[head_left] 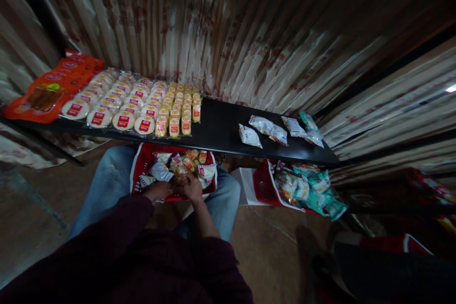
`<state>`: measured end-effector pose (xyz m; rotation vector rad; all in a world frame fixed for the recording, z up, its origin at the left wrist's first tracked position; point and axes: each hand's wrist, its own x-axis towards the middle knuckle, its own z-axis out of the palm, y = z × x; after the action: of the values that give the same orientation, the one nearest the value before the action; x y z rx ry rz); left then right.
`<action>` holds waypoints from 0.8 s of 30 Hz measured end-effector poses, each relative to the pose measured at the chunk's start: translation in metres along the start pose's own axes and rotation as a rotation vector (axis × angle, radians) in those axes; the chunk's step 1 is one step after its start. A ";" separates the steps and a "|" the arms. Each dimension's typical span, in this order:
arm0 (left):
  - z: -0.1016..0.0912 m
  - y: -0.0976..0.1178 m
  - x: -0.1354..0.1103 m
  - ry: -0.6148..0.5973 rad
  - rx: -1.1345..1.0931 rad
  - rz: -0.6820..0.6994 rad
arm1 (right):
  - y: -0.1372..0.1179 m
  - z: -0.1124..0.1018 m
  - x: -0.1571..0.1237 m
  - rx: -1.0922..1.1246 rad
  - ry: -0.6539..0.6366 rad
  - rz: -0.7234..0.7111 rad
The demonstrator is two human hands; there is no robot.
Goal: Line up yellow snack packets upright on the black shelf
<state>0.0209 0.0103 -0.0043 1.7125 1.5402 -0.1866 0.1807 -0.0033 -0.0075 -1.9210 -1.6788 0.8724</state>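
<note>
A red basket (pixel 134 173) rests between my knees, under the shelf's front edge. Inside lie small yellow-wrapped snack packets (pixel 192 160) and white snack bags (pixel 161 171). My right hand (pixel 193 188) reaches over the near rim, its fingers curled on a yellow snack packet (pixel 178 169). Beside it my left hand (pixel 159 191) is at the near side of the basket; its fingertips are dim and partly hidden among the packets. On the black shelf above stand rows of yellow packets (pixel 174 126), next to rows of round white packaged cakes (pixel 123 120).
An orange bag (pixel 53 85) lies at the shelf's left end. Several white bags (pixel 265 126) lie scattered on the right part of the black shelf (pixel 217 123). Right of my knee, a second red basket (pixel 262 184) holds green and white bags (pixel 320 190). Pleated curtain (pixel 221 23) hangs behind.
</note>
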 end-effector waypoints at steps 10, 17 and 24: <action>-0.009 -0.011 -0.005 0.356 -0.760 -0.163 | 0.003 0.005 0.000 0.287 0.029 -0.055; -0.017 -0.016 -0.009 0.325 -1.721 -0.243 | 0.001 0.009 -0.001 0.320 -0.053 -0.052; -0.014 -0.014 -0.010 0.248 -1.712 -0.206 | 0.005 0.010 0.001 0.275 -0.089 -0.031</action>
<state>0.0010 0.0102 0.0049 0.1926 1.2344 0.9996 0.1768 -0.0035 -0.0182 -1.6895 -1.5406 1.1271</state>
